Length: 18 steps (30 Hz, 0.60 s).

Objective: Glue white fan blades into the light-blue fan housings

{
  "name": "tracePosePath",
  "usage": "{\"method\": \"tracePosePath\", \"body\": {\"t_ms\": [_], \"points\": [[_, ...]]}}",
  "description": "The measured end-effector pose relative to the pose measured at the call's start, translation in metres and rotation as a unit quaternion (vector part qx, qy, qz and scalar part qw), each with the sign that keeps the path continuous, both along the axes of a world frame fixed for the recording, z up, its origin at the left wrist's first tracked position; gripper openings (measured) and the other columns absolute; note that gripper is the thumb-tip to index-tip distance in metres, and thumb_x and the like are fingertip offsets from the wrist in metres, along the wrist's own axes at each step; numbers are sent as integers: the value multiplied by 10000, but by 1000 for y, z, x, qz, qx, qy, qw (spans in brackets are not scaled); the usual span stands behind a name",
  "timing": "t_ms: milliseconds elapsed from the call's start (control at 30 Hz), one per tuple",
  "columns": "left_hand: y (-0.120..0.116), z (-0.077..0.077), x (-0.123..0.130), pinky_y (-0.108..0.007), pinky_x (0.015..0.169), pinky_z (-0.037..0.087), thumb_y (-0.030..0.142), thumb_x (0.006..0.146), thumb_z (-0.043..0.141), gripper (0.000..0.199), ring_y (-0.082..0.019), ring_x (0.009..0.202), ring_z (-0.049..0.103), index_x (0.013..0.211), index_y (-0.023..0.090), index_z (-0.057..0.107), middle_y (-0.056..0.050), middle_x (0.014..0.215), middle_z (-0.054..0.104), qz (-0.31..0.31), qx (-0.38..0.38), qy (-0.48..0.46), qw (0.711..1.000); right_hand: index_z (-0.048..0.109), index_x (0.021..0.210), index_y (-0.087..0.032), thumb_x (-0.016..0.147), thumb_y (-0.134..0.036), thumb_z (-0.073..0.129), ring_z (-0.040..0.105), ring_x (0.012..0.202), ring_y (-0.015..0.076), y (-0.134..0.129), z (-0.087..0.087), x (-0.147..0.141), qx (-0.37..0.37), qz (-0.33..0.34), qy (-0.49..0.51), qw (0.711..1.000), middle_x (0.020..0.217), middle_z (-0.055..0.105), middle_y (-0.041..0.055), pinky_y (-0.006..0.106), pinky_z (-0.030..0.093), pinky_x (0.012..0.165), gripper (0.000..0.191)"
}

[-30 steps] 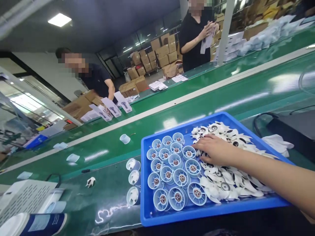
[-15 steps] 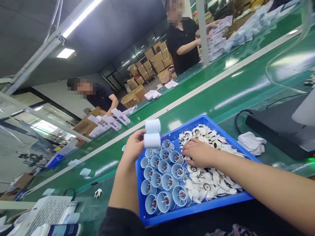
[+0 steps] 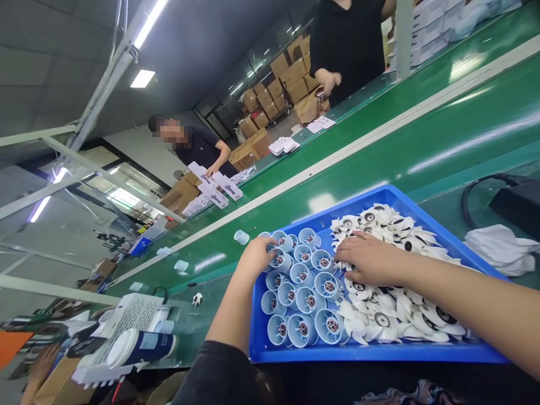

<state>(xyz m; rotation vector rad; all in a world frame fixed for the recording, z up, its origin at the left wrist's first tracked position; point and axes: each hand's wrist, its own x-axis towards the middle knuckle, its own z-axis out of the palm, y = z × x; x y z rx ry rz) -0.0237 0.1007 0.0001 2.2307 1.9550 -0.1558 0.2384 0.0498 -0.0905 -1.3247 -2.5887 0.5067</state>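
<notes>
My camera feed is crossed by the long green belt, with a counter along its near side. Beyond it I have stacked cartons, a person in black cut off at the top, and a second person with a hand at some white printed boxes. On the counter, nearest me, is the blue tray. To its left I see a white perforated case with a dark blue tub lying tilted against it; to its right, a crumpled white cloth.

Both hands are at the tray. The right hand lies palm down on the heap of white fan blades filling the right side. The left hand reaches to the back-left corner, fingertips against the pale blue cylinders. With fingertips lost among rims and blades, I can't tell whether either grip is grasping or released. The cylinders stand close together on the tray's left, brown centres facing up; one more sits on the belt. Smallest, a lone fan blade rests on the counter.
</notes>
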Motion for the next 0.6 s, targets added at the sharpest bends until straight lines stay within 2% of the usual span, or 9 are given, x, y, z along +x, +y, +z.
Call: {"method": "tracePosePath", "body": {"t_ms": [167, 300, 400, 500, 600], "points": [[-3, -1, -1, -438, 918, 549, 256, 886, 706, 319, -219, 994, 673, 1184, 160, 645, -86, 1143, 691, -6, 5, -49, 999, 671, 1215, -216, 828, -287, 559, 543, 1228, 310, 0, -3, 5, -1, 12, -6, 1000, 1259, 613, 104, 626, 207, 1175, 409], [-11, 0, -12, -368, 907, 546, 309, 869, 707, 457, -226, 977, 694, 1300, 195, 607, -104, 1203, 700, -4, 32, -106, 994, 659, 1233, -220, 841, -344, 527, 541, 1235, 317, 1, -7, 8, -7, 16, -17, 1000, 1275, 607, 101, 647, 203, 1169, 432], [-17, 1, -21, -336, 931, 528, 288, 900, 641, 407, -234, 1003, 695, 1297, 199, 625, -96, 1250, 694, 5, 67, -140, 988, 659, 1218, -243, 858, -391, 508, 541, 1240, 320, 4, -13, 9, -6, 11, -26, 1000, 1277, 608, 88, 662, 197, 1167, 417], [-27, 5, -33, -326, 909, 533, 253, 895, 631, 339, -217, 940, 704, 1225, 187, 676, -77, 1189, 725, 11, 96, -171, 980, 658, 1202, -267, 870, -415, 499, 540, 1239, 323, 7, -21, 11, 4, 0, -31, 1000, 1282, 606, 82, 659, 190, 1170, 397], [-49, 10, -67, -300, 856, 542, 263, 886, 645, 314, -199, 933, 697, 1193, 211, 689, -48, 1165, 732, 54, 138, -196, 969, 662, 1190, -279, 893, -438, 481, 557, 1204, 334, 6, -31, 21, 16, 7, -34, 999, 1260, 615, 98, 656, 223, 1149, 383]]}}
